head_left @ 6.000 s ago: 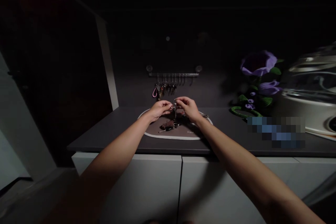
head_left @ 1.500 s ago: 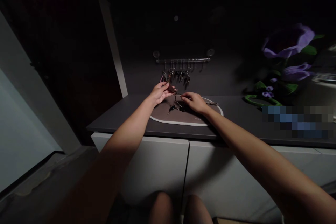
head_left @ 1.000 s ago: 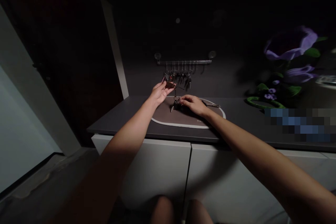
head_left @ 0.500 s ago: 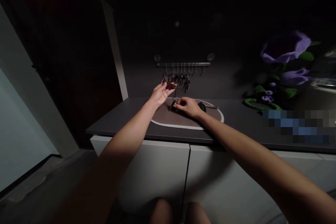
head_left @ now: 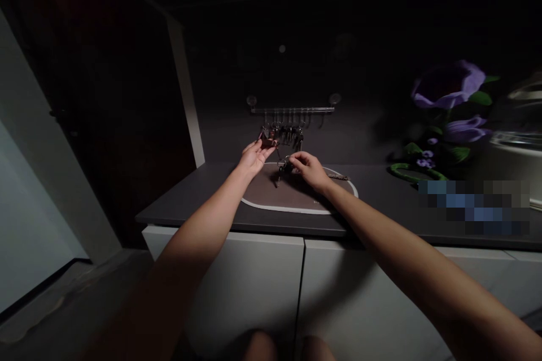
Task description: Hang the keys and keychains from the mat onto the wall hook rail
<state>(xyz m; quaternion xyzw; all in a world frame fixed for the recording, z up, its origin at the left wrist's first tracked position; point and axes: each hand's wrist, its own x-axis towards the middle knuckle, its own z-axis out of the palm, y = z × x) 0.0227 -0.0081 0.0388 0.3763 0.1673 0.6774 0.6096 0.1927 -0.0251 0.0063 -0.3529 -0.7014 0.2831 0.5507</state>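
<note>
The brown fob [head_left: 267, 143] is a small, flat, oblong piece, dark and dull; whether it is leather is too dim to tell. It lies on the upturned left hand [head_left: 253, 159], whose thumb presses it against outstretched fingers, at ten o'clock from the right hand [head_left: 311, 171]. The right hand pinches a thin, round metal ring [head_left: 287, 159] between thumb and fingertips. At seven o'clock from that ring hang keys [head_left: 278, 176], slim and dark with a faint metallic glint. Whether fob and ring are joined is hard to make out.

Beneath the hands, a brown mat [head_left: 271, 194] with rounded ends and a pale rim lies on the smooth, dark counter [head_left: 182, 194]. A patterned strap [head_left: 339, 177] sits at three o'clock from the right hand. At twelve o'clock from the hands, a shiny rail [head_left: 292, 110] carries slender hooks and more keys. At two o'clock stand ruffled purple flowers [head_left: 466, 127] with green leaves.
</note>
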